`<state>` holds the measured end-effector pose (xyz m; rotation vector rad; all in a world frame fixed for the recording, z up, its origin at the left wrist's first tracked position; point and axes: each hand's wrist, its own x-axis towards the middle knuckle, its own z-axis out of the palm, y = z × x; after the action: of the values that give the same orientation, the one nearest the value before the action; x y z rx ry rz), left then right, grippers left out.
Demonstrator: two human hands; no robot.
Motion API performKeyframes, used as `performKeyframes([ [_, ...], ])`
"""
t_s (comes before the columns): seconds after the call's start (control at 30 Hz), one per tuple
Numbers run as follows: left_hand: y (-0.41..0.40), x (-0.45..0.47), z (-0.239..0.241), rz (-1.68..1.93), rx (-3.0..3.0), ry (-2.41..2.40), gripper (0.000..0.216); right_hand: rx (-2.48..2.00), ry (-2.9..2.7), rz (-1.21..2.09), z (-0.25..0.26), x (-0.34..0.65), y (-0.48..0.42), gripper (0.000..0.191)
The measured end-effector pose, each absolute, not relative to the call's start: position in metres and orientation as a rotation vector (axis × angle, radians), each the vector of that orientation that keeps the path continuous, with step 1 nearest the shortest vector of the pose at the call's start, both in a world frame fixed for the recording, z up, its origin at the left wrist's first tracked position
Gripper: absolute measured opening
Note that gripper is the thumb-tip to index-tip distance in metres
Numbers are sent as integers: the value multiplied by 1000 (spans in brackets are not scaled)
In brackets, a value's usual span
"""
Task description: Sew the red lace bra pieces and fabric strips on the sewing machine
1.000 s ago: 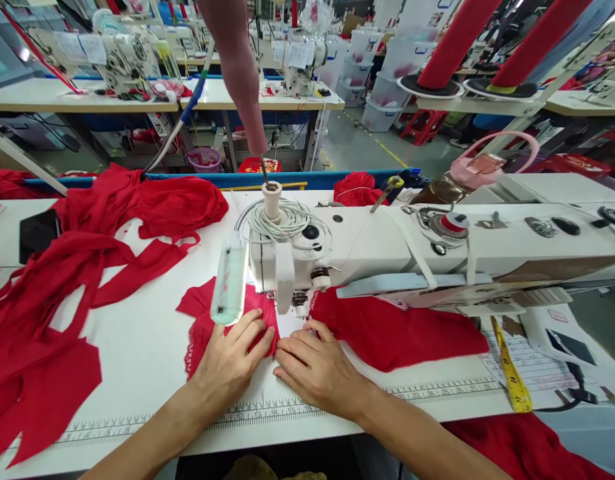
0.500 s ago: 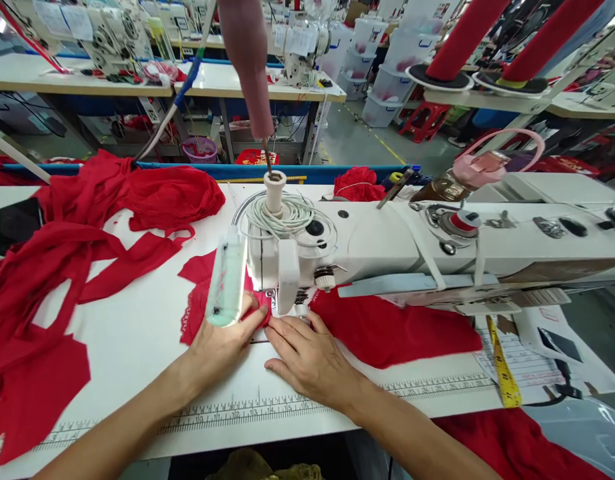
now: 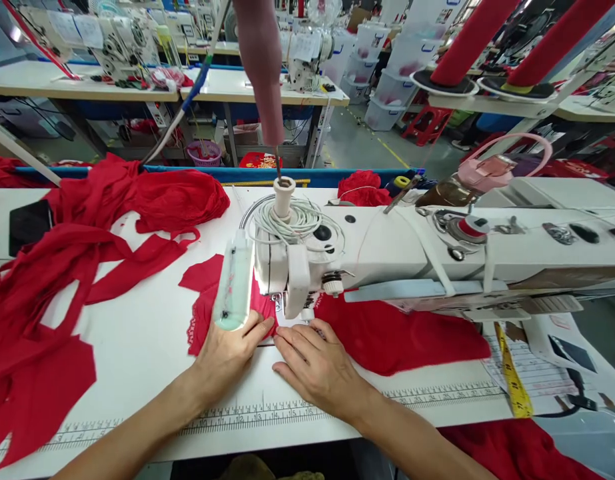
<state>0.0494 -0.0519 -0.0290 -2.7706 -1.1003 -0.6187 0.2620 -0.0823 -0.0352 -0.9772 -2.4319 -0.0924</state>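
Red fabric [image 3: 206, 300] with a lacy left edge lies under the head of a white sewing machine [image 3: 377, 233]. My left hand [image 3: 230, 350] presses its closed fingers and thumb on this fabric just left of the presser foot [image 3: 278, 303]. A pale green clear plate [image 3: 233, 283] on the machine hides some of those fingers. In front of the needle area, my right hand [image 3: 317, 363] lies flat with fingers stretched out, fingertips at the fabric's edge close to my left thumb. More red fabric [image 3: 402, 333] spreads to the right beneath the machine arm.
Heaped red fabric strips [image 3: 102, 233] cover the table's left side, beside a black flat object [image 3: 30, 227]. A printed ruler [image 3: 257, 415] runs along the front edge. At right hang a yellow tape measure [image 3: 514, 380] and papers. Red thread cones [image 3: 472, 43] stand above a bottle [image 3: 450, 191].
The whole view has shifted slightly, so everything sits a little further right and lower. Both hands stay by the presser foot, with the left drawn very slightly towards me.
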Motion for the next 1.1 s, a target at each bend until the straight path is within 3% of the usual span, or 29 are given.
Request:
performKeyframes([
  [0.3,-41,61,-33,-475,-2611,-1076,37,-1064,-2477,-100,-35,259,-79,36],
  [0.43,-42,63,-33,-504,-2562,-1042,34,-1244,-2416,-281,-22,273,-83,35],
  [0.6,-39,57,-30,-600,-2686,-1177,35,-1582,-2409,-461,-17,303,-109,57],
  [0.67,-38,56,-30,-625,-2706,-1192,38,-1594,-2461,-495,-18,308,-133,56],
  [0.77,-36,53,-33,-649,-2734,-1182,41,-1439,-2655,-308,-12,307,-169,50],
  [0.87,-34,50,-33,-665,-2795,-1176,44,-1173,-2819,125,7,299,-174,41],
  [0.97,-32,47,-28,-654,-2856,-1156,47,-1114,-2738,381,20,293,-136,18],
  [1.1,-35,50,-19,-674,-2828,-1175,39,-872,-2722,322,6,288,-74,49],
])
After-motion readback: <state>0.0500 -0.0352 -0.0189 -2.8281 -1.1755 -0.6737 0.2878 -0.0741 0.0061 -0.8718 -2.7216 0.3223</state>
